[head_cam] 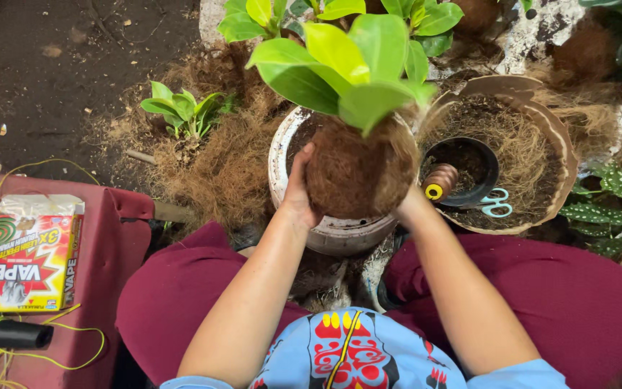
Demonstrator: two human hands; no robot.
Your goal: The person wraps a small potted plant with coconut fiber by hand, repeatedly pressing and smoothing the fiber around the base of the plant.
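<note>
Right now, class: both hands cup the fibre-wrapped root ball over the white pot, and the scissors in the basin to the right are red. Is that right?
Not quite. The head view shows the scissors are light blue, not red. Left hand and right hand do cup the root ball over the white pot.

I saw my left grip [298,189] and right grip [409,204] cupping the fibre-wrapped root ball [350,173] of a leafy plant [347,61] over a white pot [332,232]; scissors [496,203] lay right.

You have two hands [298,189] on one fibre-wrapped root ball [350,176]; one white pot [329,232], one brown basin [556,130], one scissors [496,202], one thread spool [439,181], one box [26,253].
</note>
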